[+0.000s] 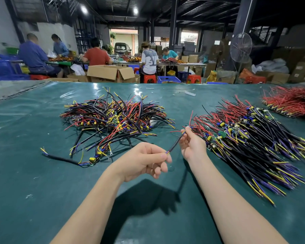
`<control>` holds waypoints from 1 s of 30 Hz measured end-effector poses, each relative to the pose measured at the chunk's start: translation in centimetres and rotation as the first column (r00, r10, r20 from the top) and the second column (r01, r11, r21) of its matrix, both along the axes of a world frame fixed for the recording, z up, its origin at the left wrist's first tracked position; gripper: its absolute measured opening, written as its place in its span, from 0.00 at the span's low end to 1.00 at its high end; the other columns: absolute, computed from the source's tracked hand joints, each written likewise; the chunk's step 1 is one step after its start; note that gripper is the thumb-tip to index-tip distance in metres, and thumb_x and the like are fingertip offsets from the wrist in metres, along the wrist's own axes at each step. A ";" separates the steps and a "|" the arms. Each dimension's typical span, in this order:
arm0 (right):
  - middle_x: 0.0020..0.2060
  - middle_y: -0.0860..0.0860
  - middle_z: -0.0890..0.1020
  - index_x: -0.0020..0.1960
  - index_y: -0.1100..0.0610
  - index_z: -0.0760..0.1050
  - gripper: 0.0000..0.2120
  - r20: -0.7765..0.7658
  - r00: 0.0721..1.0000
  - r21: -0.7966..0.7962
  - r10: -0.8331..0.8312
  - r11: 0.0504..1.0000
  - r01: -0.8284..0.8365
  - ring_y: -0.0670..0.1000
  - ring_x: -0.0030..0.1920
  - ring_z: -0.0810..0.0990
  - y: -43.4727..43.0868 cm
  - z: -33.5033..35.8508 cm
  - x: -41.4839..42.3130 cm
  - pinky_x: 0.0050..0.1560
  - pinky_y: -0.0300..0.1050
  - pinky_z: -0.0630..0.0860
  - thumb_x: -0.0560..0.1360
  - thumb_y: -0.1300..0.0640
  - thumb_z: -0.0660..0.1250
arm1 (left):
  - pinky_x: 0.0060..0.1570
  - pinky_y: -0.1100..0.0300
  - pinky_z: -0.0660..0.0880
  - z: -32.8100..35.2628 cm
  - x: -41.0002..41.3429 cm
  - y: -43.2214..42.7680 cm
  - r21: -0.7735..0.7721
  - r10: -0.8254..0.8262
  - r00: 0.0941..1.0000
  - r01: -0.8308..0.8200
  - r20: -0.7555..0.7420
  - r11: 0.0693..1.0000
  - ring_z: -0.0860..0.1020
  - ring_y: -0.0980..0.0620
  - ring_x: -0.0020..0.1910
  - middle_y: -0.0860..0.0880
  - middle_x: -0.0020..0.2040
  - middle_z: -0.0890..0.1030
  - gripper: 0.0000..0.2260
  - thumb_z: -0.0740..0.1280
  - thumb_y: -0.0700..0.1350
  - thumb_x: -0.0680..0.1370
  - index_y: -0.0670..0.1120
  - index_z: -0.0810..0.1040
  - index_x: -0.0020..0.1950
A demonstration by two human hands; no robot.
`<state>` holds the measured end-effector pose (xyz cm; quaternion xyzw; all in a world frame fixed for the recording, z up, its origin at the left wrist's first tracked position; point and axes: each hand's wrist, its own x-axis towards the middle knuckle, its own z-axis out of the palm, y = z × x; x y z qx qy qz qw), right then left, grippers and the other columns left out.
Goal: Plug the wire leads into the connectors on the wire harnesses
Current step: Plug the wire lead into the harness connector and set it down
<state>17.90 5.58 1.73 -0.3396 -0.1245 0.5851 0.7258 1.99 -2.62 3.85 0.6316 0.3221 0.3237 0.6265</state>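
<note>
Short black-sheathed cable [175, 144], straight, with blue and yellow cores at both ends, was held above mid-table. Left hand [148, 161] pinched the lower end and right hand [192, 143] pinched the upper end. Glossy green table mat [42, 182] lay beneath. Tangled harness heap [116, 117] at 11 o'clock; combed harness stack [253, 143] at 3 o'clock. Open cardboard box [109, 73] at 12 o'clock, contents hidden.
</note>
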 end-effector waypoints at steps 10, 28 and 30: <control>0.18 0.48 0.77 0.34 0.62 0.72 0.12 0.061 0.998 -0.061 -0.002 0.998 0.006 0.40 0.16 0.71 0.1 -0.3 0.9 0.20 0.30 0.70 0.75 0.63 0.65 | 0.30 0.65 0.76 -0.1 -0.8 0.1 -0.101 -0.130 0.981 0.116 -0.147 0.988 0.77 0.58 0.28 0.51 0.31 0.80 0.09 0.59 0.38 0.80 0.43 0.76 0.42; 0.22 0.45 0.73 0.39 0.55 0.72 0.09 0.626 0.373 -0.212 0.684 0.610 -0.764 0.41 0.20 0.70 -2.9 2.1 -1.8 0.18 0.30 0.63 0.78 0.57 0.59 | 0.30 0.63 0.78 -1.4 -2.2 2.2 -0.226 0.457 0.889 -0.449 -0.016 0.865 0.78 0.55 0.33 0.48 0.40 0.80 0.07 0.63 0.48 0.78 0.46 0.76 0.46; 0.22 0.46 0.72 0.36 0.57 0.72 0.11 0.727 0.208 -0.300 0.655 0.575 -0.761 0.41 0.19 0.68 -3.4 2.0 -2.3 0.18 0.30 0.60 0.77 0.58 0.62 | 0.30 0.65 0.76 -1.6 -2.4 2.5 -0.196 0.491 0.870 -0.475 0.041 0.858 0.78 0.58 0.31 0.50 0.36 0.80 0.06 0.65 0.46 0.76 0.46 0.77 0.41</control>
